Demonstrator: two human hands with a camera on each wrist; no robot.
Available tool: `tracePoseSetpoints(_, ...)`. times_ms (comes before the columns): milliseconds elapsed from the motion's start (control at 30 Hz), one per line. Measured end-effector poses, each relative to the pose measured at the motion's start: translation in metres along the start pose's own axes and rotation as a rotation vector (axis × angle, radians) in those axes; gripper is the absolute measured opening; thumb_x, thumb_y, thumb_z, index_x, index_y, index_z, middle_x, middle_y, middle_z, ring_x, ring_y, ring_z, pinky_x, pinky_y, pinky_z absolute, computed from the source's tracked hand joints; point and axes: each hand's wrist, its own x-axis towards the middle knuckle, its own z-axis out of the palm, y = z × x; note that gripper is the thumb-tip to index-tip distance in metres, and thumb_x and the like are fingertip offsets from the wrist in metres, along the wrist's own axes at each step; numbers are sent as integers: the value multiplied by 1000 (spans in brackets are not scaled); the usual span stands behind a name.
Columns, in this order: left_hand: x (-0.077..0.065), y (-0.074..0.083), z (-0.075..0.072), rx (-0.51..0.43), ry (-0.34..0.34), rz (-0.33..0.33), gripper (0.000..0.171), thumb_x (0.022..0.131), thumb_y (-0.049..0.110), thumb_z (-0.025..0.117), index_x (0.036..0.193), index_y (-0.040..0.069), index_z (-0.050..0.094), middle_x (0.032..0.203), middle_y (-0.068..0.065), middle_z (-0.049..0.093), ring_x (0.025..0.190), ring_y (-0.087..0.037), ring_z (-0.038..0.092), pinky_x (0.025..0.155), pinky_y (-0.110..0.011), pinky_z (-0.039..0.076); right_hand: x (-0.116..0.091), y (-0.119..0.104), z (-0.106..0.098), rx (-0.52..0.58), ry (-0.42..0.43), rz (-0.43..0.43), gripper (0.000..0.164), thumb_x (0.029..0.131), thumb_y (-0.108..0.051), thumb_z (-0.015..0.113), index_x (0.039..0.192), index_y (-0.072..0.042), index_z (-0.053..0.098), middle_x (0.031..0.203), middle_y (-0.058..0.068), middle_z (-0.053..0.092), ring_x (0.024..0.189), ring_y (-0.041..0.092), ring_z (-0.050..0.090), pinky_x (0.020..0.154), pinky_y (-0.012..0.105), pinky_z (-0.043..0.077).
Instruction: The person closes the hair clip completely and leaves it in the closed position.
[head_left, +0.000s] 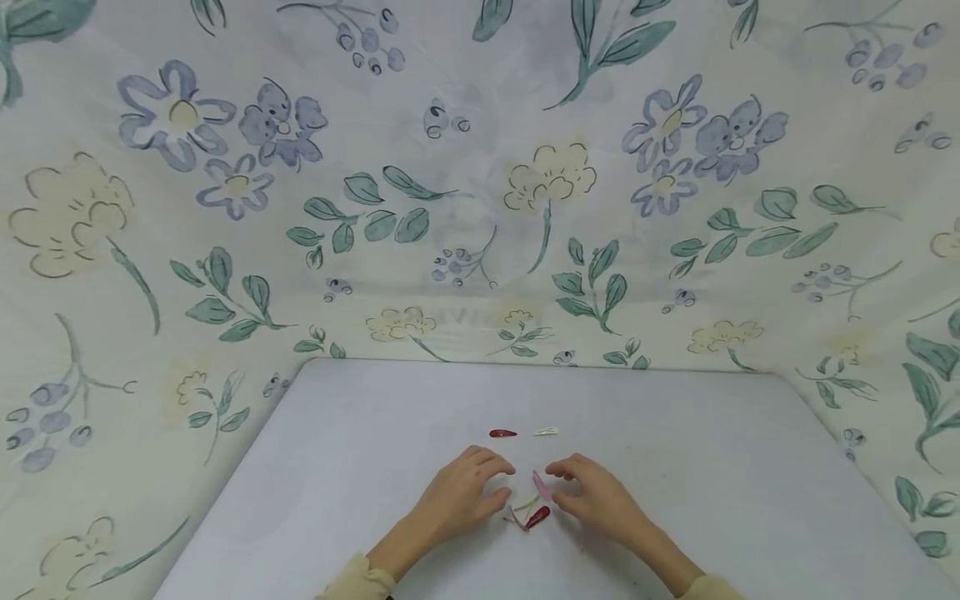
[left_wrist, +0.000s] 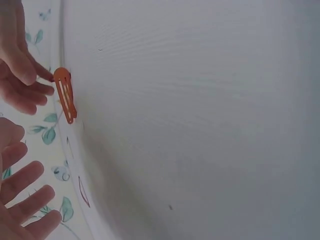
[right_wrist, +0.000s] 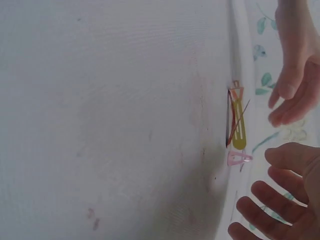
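Between the two hands lies a small group of hair clips on a white table. It has a dark red clip (head_left: 538, 517), a pink clip (head_left: 542, 486), a yellow-green clip (right_wrist: 239, 144) and a thin pinkish clip (head_left: 514, 518), some of them overlapping. My left hand (head_left: 467, 492) hovers at the group's left, fingers loosely bent and holding nothing. On the right, my right hand (head_left: 600, 498) is just beside the pink clip, fingers relaxed and apart; whether it touches that clip cannot be told. An orange-red clip (left_wrist: 61, 74) shows large in the left wrist view.
Beyond the hands, a red clip (head_left: 502, 433) and a pale cream clip (head_left: 546, 432) lie side by side, a little apart. The white tabletop (head_left: 375, 408) reaches back to a cloth (head_left: 480, 317) printed with flowers, which surrounds it at the back and sides.
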Motion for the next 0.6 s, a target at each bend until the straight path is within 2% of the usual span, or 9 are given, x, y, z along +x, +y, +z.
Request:
tracePoseSetpoints(233,12,3,11,14,-34,4,21,88,26,71,107,18,71,111,3,68,110,-15,59,88,-32,53,-6,7,2,-4,27,-45,30,84,-12,75,113,-9,69,106,0,67,103,21,64,89,44,52)
tracePoseSetpoints(400,20,4,16,12,-52,34,22,88,24,71,109,18,70,113,1,68,111,-17,59,89,-34,53,-12,10,-1,-29,60,-59,30,82,-10,76,112,-8,69,107,2,68,104,23,64,90,46,51)
tracePoseSetpoints(600,35,8,23,30,-124,57,25,88,23,71,113,17,69,116,0,67,115,-20,59,93,-35,52,-17,15,-3,-30,92,-42,33,80,-9,78,112,-10,68,109,1,67,107,24,63,91,47,50)
